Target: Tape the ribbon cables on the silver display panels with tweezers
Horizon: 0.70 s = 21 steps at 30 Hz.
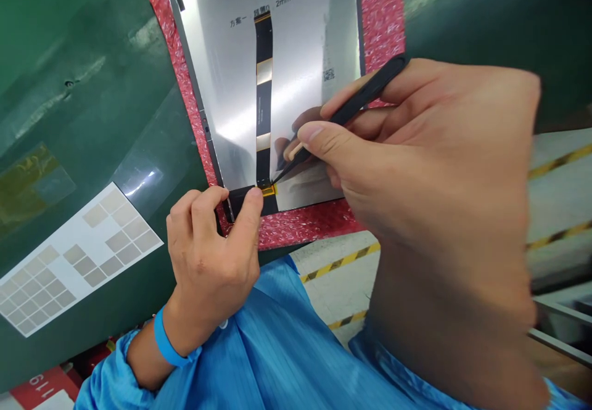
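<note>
A silvery display panel (305, 46), back side up, lies on red bubble wrap (383, 12). Down its middle runs a black flat flex cable (263, 102) with two pale gold sections. At the cable's lower end is a small yellow-orange tab (269, 190) on a black strip. My right hand (383, 132) grips black tweezers (365, 98), their tips at the cable's end beside the tab. My left hand (213, 243) is curled at the panel's lower left corner, thumb pressed next to the tab and index finger at the edge. Its other fingers are bent.
On the green work surface (115, 89) at left lies a white sheet (99, 243) with several greyish square stickers. Clear film (152, 145) and a yellowish film piece (37, 188) are nearby. Yellow-black floor tape (342, 262) shows below the table edge.
</note>
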{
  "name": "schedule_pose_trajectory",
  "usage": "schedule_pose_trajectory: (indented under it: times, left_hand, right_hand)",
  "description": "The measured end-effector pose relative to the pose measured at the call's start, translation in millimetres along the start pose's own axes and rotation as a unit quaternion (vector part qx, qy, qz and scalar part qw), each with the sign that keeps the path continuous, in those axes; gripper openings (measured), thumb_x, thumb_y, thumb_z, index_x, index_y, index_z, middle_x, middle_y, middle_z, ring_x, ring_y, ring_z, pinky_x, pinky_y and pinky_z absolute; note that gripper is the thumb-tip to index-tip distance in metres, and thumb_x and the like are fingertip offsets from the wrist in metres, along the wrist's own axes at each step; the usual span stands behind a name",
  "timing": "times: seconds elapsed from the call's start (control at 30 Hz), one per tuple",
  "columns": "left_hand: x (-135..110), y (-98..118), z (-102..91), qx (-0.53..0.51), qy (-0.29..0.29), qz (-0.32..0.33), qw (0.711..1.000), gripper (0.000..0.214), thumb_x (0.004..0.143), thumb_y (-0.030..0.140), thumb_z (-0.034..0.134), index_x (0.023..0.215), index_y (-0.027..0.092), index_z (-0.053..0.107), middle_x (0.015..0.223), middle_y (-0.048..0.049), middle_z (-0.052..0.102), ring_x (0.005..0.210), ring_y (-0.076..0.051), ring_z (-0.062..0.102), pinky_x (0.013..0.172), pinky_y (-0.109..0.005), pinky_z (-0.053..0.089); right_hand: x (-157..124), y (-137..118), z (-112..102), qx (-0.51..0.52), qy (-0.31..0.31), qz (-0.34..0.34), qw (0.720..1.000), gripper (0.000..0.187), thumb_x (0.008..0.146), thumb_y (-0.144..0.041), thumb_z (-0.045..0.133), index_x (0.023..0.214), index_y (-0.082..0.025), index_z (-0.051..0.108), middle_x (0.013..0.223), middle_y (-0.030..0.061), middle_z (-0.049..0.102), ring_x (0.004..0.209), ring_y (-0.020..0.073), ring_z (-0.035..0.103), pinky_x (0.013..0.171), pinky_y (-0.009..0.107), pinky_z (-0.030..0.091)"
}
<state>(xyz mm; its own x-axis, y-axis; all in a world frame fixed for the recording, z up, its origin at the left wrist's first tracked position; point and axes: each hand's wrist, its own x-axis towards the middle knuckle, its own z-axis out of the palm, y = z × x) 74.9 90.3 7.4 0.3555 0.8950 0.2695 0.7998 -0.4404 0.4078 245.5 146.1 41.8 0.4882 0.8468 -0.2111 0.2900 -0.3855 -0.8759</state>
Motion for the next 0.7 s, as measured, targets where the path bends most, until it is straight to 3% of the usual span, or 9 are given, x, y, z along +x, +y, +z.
schedule_pose_trajectory:
  times: [0.13, 0.27, 0.47, 0.7]
  left_hand:
    - [1, 2, 1.0, 0.009, 0.000, 0.004, 1.000, 0.032, 0.100, 0.009, 0.064, 0.127, 0.021, 0.074, 0.120, -0.0150, 0.067, 0.120, -0.031, 0.058, 0.099, -0.050, 0.051]
    - [0, 5, -0.2, 0.023, -0.007, 0.011, 1.000, 0.030, 0.100, 0.011, 0.065, 0.128, 0.018, 0.073, 0.123, -0.0164, 0.066, 0.124, -0.033, 0.058, 0.102, -0.051, 0.051]
    - [-3, 8, -0.7, 0.037, -0.064, 0.041, 0.996, 0.039, 0.105, 0.030, 0.068, 0.144, 0.020, 0.067, 0.136, -0.0179, 0.063, 0.131, -0.034, 0.054, 0.105, -0.049, 0.043]
    - [-11, 12, 5.6, 0.061, -0.079, 0.014, 0.995, 0.059, 0.099, 0.055, 0.075, 0.152, 0.033, 0.063, 0.151, -0.0139, 0.059, 0.134, -0.038, 0.050, 0.102, -0.051, 0.037]
  right_hand:
    - [2, 5, 1, -0.018, 0.027, -0.024, 0.999, 0.020, 0.081, -0.001, 0.077, 0.078, -0.018, 0.068, 0.068, -0.0016, 0.071, 0.053, 0.0117, 0.065, 0.048, 0.025, 0.046]
    - [3, 8, -1, 0.064, 0.036, -0.012, 0.997, 0.026, 0.079, 0.004, 0.067, 0.074, -0.021, 0.061, 0.070, -0.0002, 0.073, 0.054, 0.0128, 0.066, 0.044, 0.025, 0.044]
    - [3, 17, 1, 0.127, 0.029, -0.018, 0.991, 0.022, 0.079, 0.000, 0.066, 0.077, -0.021, 0.060, 0.073, -0.0023, 0.074, 0.047, 0.0079, 0.059, 0.040, 0.020, 0.038]
    - [4, 29, 7, 0.169, 0.063, -0.034, 0.983, 0.015, 0.070, -0.013, 0.073, 0.073, -0.022, 0.062, 0.065, 0.0021, 0.072, 0.047, 0.0124, 0.061, 0.038, 0.022, 0.039]
